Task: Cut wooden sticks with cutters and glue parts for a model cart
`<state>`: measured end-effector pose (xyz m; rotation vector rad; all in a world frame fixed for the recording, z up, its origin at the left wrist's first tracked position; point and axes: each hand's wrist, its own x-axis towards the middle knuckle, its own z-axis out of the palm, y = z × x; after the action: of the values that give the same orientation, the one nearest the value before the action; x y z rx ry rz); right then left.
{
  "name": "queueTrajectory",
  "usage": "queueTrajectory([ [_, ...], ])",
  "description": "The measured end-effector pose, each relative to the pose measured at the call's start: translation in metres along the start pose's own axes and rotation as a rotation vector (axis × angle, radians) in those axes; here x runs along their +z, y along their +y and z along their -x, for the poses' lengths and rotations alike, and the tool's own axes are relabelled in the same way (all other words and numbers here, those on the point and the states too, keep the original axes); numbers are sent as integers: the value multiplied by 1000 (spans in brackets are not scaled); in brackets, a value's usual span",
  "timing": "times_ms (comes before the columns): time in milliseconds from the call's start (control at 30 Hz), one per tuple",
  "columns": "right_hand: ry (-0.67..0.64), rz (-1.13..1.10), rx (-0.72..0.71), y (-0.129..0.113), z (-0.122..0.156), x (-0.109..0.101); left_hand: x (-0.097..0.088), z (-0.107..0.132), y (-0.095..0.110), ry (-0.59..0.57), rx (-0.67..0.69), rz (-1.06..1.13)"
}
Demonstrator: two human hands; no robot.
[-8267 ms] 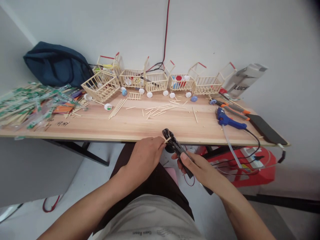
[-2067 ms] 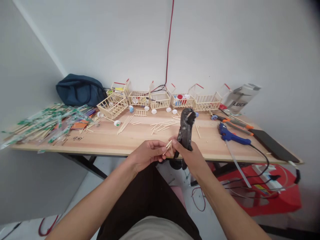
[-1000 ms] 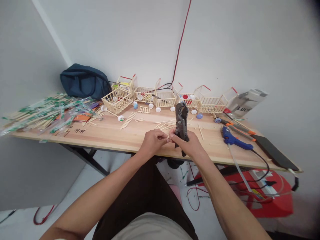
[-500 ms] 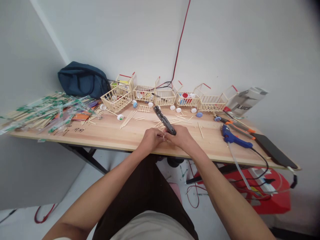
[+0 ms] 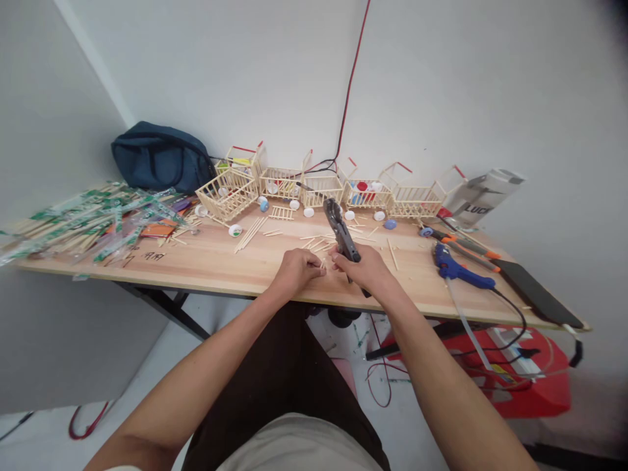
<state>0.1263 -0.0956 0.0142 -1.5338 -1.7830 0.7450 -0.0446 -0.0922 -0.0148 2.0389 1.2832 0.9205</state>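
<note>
My right hand (image 5: 366, 265) is wrapped round a dark pliers-like tool (image 5: 342, 234), whose rounded head points up and away from me. Close by on the left, my left hand (image 5: 298, 268) is closed in a pinch on a short wooden stick (image 5: 322, 264), mostly hidden by the fingers. A small gap separates the two hands above the table's front part. Cut wooden sticks (image 5: 318, 243) lie scattered just beyond them. Behind stand several small carts built of sticks, among them a slatted cart (image 5: 321, 191) with white wheels.
A blue glue gun (image 5: 461, 269) and a dark flat slab (image 5: 537, 297) lie at the right of the wooden table (image 5: 235, 269). Orange-handled pliers (image 5: 466, 248) rest beside them. Wrapped sticks (image 5: 93, 219) and a blue bag (image 5: 161, 157) take up the left. Cables hang near a red object (image 5: 534, 392) below.
My right hand has drawn the tool right, away from my left hand, and tilted it more upright. The left hand stays almost in place with the stick.
</note>
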Motion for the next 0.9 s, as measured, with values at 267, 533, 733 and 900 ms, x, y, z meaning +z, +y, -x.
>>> queueTrajectory([
  [267,31,-39,38,8,13,-13,2,3,5,5,20,-36],
  [533,9,29,-39,4,15,-10,3,6,1,53,47,-37],
  [733,-82,101,-169,-5,13,-3,-5,7,7,-100,-84,127],
  [900,-140,94,-162,-12,15,-5,-15,7,17,-316,-185,324],
])
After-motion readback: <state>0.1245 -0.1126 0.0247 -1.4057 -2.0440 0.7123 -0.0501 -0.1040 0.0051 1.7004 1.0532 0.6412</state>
